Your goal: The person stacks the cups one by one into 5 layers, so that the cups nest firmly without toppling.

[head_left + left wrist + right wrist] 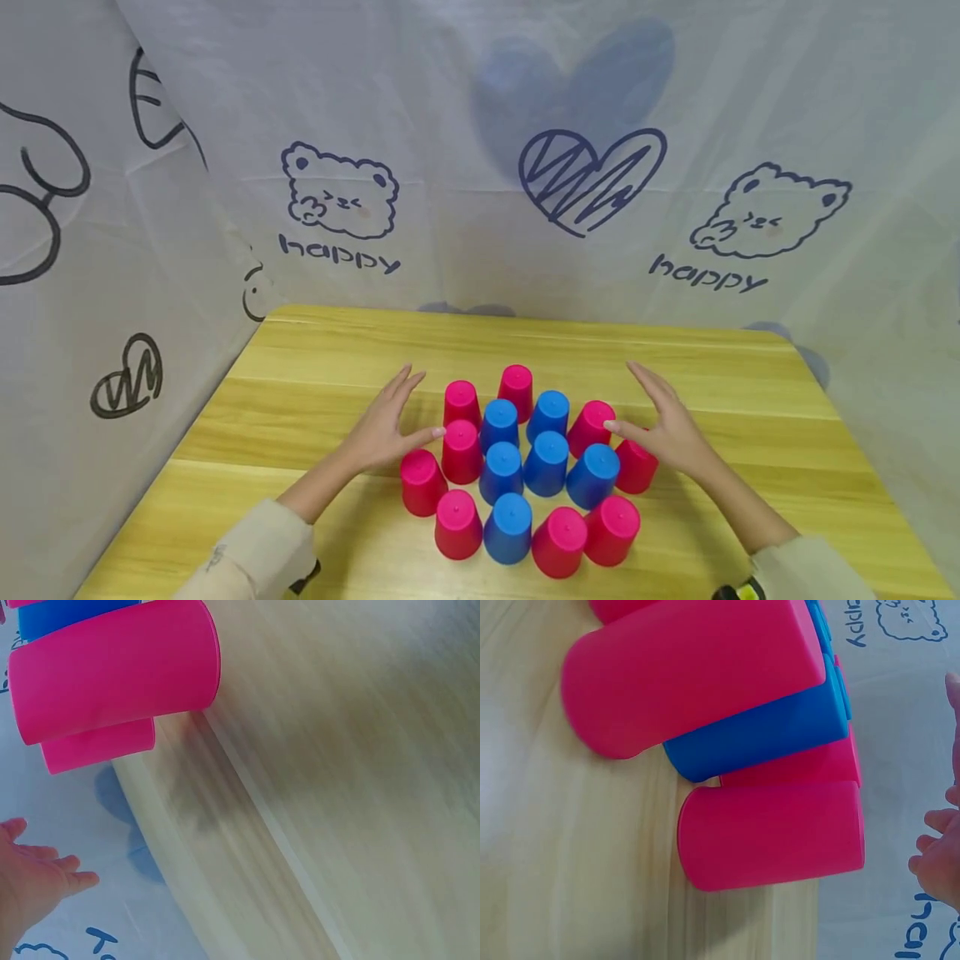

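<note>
Several pink and blue cups stand upside down in a loose cluster on the wooden table. My left hand (381, 429) is held open at the cluster's left side, fingers extended, its thumb close to a pink cup (461, 454). On the opposite side, my right hand (671, 433) is spread too, the thumb overlapping a pink cup (592, 427) in the head view. Another pink cup (637, 467) stands just below that thumb. Blue cups (546, 462) fill the middle. In the left wrist view, a pink cup (112, 671) appears large; neither palm holds anything.
The wooden table (337, 342) reaches back to a white cloth (442, 217) printed with bears and hearts. More cloth hangs at the left. Along the cluster's near side stand pink cups (558, 542) and a blue cup (508, 529).
</note>
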`<state>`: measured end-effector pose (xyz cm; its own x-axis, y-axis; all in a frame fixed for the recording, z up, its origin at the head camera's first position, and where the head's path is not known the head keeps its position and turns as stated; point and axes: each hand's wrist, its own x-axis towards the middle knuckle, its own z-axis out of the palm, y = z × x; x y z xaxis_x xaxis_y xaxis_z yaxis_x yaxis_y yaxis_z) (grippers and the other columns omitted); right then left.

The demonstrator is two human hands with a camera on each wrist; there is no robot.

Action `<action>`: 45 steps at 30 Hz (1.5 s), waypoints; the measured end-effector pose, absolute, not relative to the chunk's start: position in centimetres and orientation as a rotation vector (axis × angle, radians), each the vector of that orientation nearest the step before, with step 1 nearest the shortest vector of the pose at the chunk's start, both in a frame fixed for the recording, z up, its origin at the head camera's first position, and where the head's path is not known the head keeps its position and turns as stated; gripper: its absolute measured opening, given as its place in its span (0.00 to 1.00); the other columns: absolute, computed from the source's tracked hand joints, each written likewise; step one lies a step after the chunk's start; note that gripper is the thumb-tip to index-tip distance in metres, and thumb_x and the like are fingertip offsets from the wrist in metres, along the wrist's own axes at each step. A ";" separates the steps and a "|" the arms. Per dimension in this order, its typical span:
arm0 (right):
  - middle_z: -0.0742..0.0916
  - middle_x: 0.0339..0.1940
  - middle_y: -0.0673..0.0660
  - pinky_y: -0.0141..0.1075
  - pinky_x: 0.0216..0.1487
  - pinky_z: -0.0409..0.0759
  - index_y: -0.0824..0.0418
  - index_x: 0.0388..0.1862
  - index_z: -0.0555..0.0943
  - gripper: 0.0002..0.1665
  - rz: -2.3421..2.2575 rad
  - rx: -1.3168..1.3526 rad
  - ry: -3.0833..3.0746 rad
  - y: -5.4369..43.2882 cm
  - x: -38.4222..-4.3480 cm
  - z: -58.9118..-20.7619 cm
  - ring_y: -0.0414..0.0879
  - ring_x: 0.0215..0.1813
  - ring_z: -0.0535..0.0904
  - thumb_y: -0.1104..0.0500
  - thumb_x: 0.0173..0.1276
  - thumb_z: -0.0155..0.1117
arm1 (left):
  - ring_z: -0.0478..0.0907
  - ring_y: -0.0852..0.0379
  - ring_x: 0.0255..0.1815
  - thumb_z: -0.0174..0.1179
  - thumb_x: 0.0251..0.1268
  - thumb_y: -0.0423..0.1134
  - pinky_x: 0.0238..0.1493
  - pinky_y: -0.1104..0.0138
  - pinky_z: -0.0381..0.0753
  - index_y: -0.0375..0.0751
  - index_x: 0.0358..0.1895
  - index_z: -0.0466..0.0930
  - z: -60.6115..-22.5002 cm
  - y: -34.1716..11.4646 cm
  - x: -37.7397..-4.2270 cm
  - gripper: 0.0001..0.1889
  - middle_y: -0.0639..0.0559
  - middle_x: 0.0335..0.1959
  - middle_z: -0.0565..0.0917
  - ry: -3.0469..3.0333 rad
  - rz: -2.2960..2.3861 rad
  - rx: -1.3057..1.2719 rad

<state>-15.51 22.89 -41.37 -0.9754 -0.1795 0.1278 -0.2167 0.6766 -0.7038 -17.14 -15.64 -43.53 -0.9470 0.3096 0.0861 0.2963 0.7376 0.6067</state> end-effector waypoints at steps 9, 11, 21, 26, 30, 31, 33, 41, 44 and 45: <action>0.62 0.72 0.67 0.64 0.62 0.63 0.63 0.71 0.57 0.48 1.289 0.336 -2.828 21.7 -18.1 -41.9 0.67 0.71 0.55 0.48 0.57 0.67 | 0.54 0.36 0.72 0.63 0.54 0.54 0.64 0.39 0.61 0.40 0.70 0.55 -44.2 -15.4 -18.3 0.43 0.37 0.72 0.55 2.790 1.193 0.423; 0.62 0.72 0.67 0.62 0.63 0.63 0.63 0.71 0.57 0.48 1.298 0.365 -2.828 21.3 -18.5 -41.9 0.66 0.72 0.56 0.49 0.58 0.67 | 0.54 0.37 0.72 0.63 0.53 0.54 0.64 0.40 0.61 0.40 0.71 0.54 -44.4 -15.3 -18.4 0.44 0.38 0.72 0.56 2.775 1.217 0.382; 0.68 0.69 0.66 0.58 0.59 0.71 0.65 0.69 0.61 0.47 1.227 0.518 -2.889 18.9 -19.7 -41.0 0.65 0.69 0.62 0.47 0.55 0.69 | 0.58 0.38 0.70 0.64 0.54 0.52 0.64 0.43 0.64 0.38 0.69 0.57 -44.8 -14.7 -18.8 0.42 0.39 0.70 0.62 2.737 1.248 0.400; 0.71 0.66 0.66 0.56 0.58 0.72 0.64 0.68 0.63 0.45 1.223 0.550 -2.924 18.1 -20.4 -41.2 0.65 0.67 0.66 0.47 0.56 0.69 | 0.62 0.39 0.69 0.64 0.55 0.50 0.63 0.44 0.66 0.37 0.68 0.60 -44.8 -14.5 -19.0 0.39 0.39 0.68 0.65 2.745 1.270 0.418; 0.72 0.66 0.66 0.54 0.60 0.72 0.64 0.68 0.64 0.43 1.273 0.594 -2.924 17.5 -21.2 -41.3 0.64 0.66 0.67 0.49 0.57 0.68 | 0.65 0.39 0.66 0.65 0.55 0.46 0.63 0.46 0.67 0.34 0.65 0.64 -44.8 -14.4 -19.3 0.35 0.38 0.65 0.69 2.768 1.357 0.433; 0.73 0.65 0.66 0.53 0.61 0.72 0.64 0.68 0.65 0.43 1.288 0.604 -2.920 17.4 -21.4 -41.4 0.64 0.66 0.67 0.49 0.57 0.68 | 0.66 0.39 0.65 0.65 0.55 0.44 0.63 0.46 0.67 0.34 0.64 0.65 -44.8 -14.4 -19.4 0.34 0.38 0.64 0.70 2.773 1.380 0.436; 0.73 0.65 0.66 0.52 0.61 0.71 0.64 0.67 0.65 0.42 1.320 0.613 -2.914 17.0 -21.9 -41.4 0.63 0.66 0.68 0.51 0.57 0.68 | 0.68 0.38 0.63 0.65 0.54 0.43 0.63 0.47 0.68 0.33 0.63 0.67 -44.9 -14.3 -19.7 0.33 0.38 0.62 0.72 2.783 1.400 0.440; 0.74 0.65 0.66 0.53 0.62 0.70 0.65 0.65 0.67 0.40 1.408 0.591 -2.931 15.4 -22.9 -41.9 0.62 0.66 0.68 0.53 0.57 0.69 | 0.70 0.38 0.61 0.66 0.54 0.44 0.62 0.48 0.69 0.35 0.62 0.69 -45.2 -13.9 -20.3 0.32 0.37 0.61 0.74 2.735 1.392 0.410; 0.74 0.64 0.64 0.51 0.62 0.71 0.64 0.65 0.68 0.38 1.429 0.546 -2.937 14.8 -23.0 -42.2 0.61 0.66 0.69 0.53 0.57 0.69 | 0.71 0.39 0.60 0.66 0.54 0.43 0.61 0.48 0.70 0.34 0.61 0.69 -45.3 -13.6 -20.3 0.31 0.36 0.60 0.74 2.711 1.404 0.394; 0.75 0.64 0.63 0.51 0.62 0.72 0.63 0.65 0.68 0.38 1.432 0.528 -2.938 14.6 -23.1 -42.3 0.61 0.66 0.69 0.53 0.57 0.68 | 0.72 0.39 0.60 0.66 0.54 0.42 0.61 0.48 0.71 0.34 0.61 0.69 -45.3 -13.6 -20.2 0.31 0.36 0.60 0.74 2.702 1.414 0.390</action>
<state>-23.07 14.61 -42.30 -0.9352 -0.3540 -0.0126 -0.2083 0.5782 -0.7889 -20.23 -13.59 -45.30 -0.9656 0.2537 0.0570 0.1915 0.5454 0.8160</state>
